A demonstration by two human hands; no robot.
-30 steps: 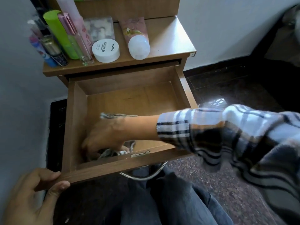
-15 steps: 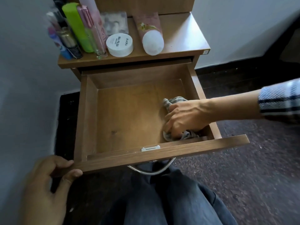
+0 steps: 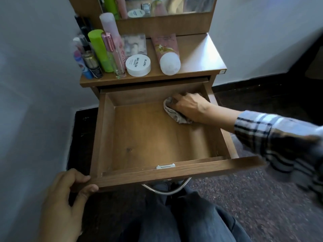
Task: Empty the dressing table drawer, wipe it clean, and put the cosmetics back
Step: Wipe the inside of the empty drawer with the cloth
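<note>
Moved since the earlier frames: right hand (image 3: pixel 189 107) and cloth (image 3: pixel 172 111), from the near left corner of the drawer, across to the near right corner, now to the far right corner against the back wall.

Item, right hand: fingers curled over and gripping the bunched grey cloth, pressing it onto the drawer floor just beside the right wall. Checked sleeve (image 3: pixel 279 137) crosses over the right wall of the drawer.

Item, left hand (image 3: pixel 70 193): unchanged in place; thumb on top and fingertips under the near left end of the drawer front, pinching it and steadying the drawer.

Item, drawer (image 3: pixel 108 133): pulled fully out, nothing in it but the cloth and hand. One small dark mark shows on the floor toward the near left; whether stain or grain cannot be told.

Item, cosmetics, all on the table top (image 3: pixel 201 55) beyond the drawer: green bottle (image 3: pixel 101 49), slim pink-capped glass bottle (image 3: pixel 113 55), white round jar (image 3: pixel 138 65), pink tube (image 3: pixel 167 53) lying with its white cap toward the near edge, clear case (image 3: pixel 134 45), several smaller bottles at far left.

Assessment: emptying is done; wiping appears well along, three corners covered in quick succession. Far left corner likely remains. Restocking not yet begun.
</note>
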